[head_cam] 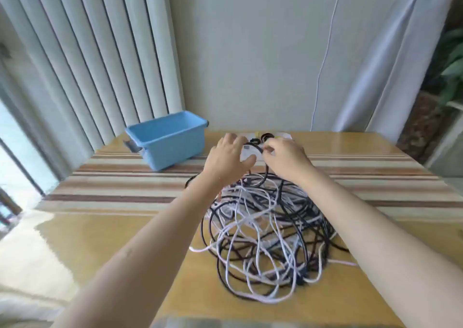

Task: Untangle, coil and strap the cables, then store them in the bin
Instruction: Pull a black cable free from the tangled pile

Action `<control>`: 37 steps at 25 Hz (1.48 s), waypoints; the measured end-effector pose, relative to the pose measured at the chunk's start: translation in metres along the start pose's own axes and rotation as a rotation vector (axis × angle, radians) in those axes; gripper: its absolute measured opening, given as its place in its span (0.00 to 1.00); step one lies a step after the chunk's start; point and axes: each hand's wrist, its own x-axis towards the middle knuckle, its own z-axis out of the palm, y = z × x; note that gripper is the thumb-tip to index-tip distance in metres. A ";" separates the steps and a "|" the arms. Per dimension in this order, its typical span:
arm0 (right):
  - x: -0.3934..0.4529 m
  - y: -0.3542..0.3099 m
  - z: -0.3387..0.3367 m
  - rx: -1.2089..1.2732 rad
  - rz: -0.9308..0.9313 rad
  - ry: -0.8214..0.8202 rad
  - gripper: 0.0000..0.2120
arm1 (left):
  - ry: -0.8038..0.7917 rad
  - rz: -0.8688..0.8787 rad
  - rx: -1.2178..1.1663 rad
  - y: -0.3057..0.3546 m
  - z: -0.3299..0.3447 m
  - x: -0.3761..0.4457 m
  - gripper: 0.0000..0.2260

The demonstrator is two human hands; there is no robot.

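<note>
The bin (167,140) stands near the far left corner of the table (105,230). The left hand (226,157) has its fingers spread, holding nothing. The right hand (285,156) pinches a black cable (266,170) rising from the tangle (268,230) at the table's middle.

The left hand (229,158) hides part of the white packet (283,135).

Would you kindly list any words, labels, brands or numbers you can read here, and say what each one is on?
None can be read.
The white sheet behind the hands, at the table's far edge, bears small marks, too blurred to read.
The blue bin shows no label.
The cable pile shows no readable print.
</note>
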 end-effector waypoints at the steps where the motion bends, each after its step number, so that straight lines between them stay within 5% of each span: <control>1: -0.016 -0.001 -0.002 0.070 0.022 -0.051 0.14 | -0.046 -0.004 0.006 0.004 -0.004 -0.014 0.24; 4: -0.056 -0.007 -0.008 0.173 0.031 -0.191 0.13 | -0.152 -0.051 -0.031 0.018 -0.021 -0.046 0.26; 9: -0.084 -0.007 -0.008 0.163 0.003 -0.248 0.09 | 0.044 -0.060 -0.106 0.027 -0.041 -0.078 0.10; 11: -0.086 -0.007 -0.006 0.161 0.018 -0.217 0.09 | -0.023 -0.071 -0.029 0.031 -0.040 -0.082 0.09; 15: -0.077 0.002 0.000 0.079 0.086 -0.176 0.10 | -0.526 -0.082 0.200 0.021 -0.005 -0.086 0.44; 17: -0.065 0.013 0.010 0.036 0.126 -0.201 0.08 | -0.578 -0.104 0.297 0.009 0.017 -0.085 0.51; 24: -0.031 0.043 0.032 -0.017 0.298 -0.284 0.12 | -0.216 -0.162 0.163 -0.051 0.022 -0.063 0.21; 30: 0.000 0.040 0.022 -0.165 0.362 -0.495 0.11 | 0.223 -0.219 0.026 -0.088 -0.021 -0.009 0.19; 33: 0.004 0.051 0.019 -0.327 0.396 -0.425 0.18 | 0.357 -0.357 -0.129 -0.107 -0.043 0.015 0.20; 37: 0.004 0.049 0.025 -0.493 0.332 -0.622 0.10 | -0.326 -0.354 0.185 -0.120 -0.057 0.024 0.19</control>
